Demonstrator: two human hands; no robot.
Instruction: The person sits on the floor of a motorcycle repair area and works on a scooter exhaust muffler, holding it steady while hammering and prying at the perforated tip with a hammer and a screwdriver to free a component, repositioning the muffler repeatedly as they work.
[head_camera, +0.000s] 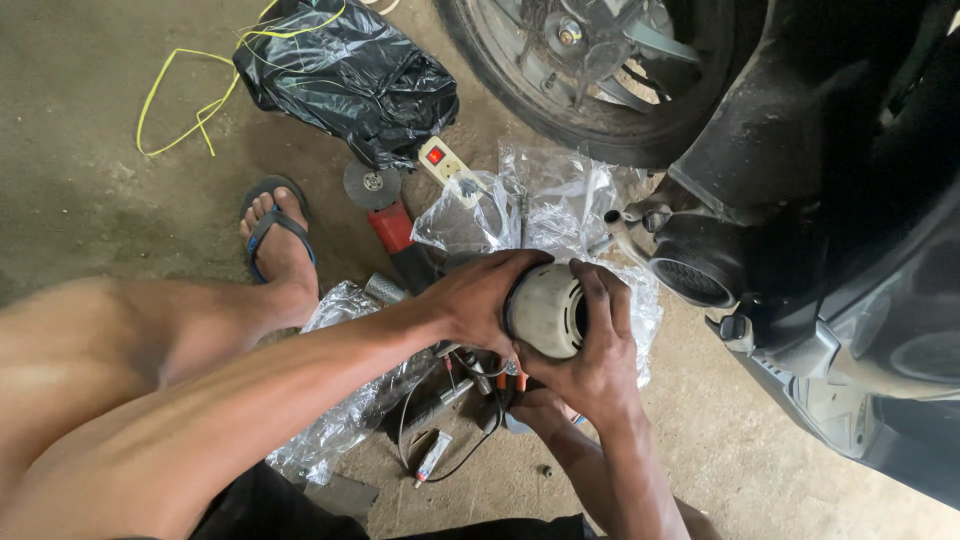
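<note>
A dark scooter body (850, 250) fills the right side, its rear wheel (590, 70) at the top and a black ribbed intake opening (692, 280) facing the person. The concrete floor (80, 190) carries everything else. A crumpled black plastic bag (350, 75) lies near the top, with a loop of yellow cord (190, 110) trailing from it to the left. Clear plastic sheets (545, 205) spread under the work, running down to the lower left below the arm. The person's foot in a blue sandal (278, 245) rests on the floor to the left.

A red-bodied angle grinder (385, 210) lies beside a white power strip (442, 160) with a red switch.

Both hands hold a round, off-white cylindrical part (545, 310) above the plastic, in the middle of the view. The left hand (480, 295) is clamped around its left side; the right hand (595, 350) wraps it from the right and below, fingers curled over the rim.

Beneath the hands lie small tools and a black wire (450, 455), and a small white tube (433, 457).
</note>
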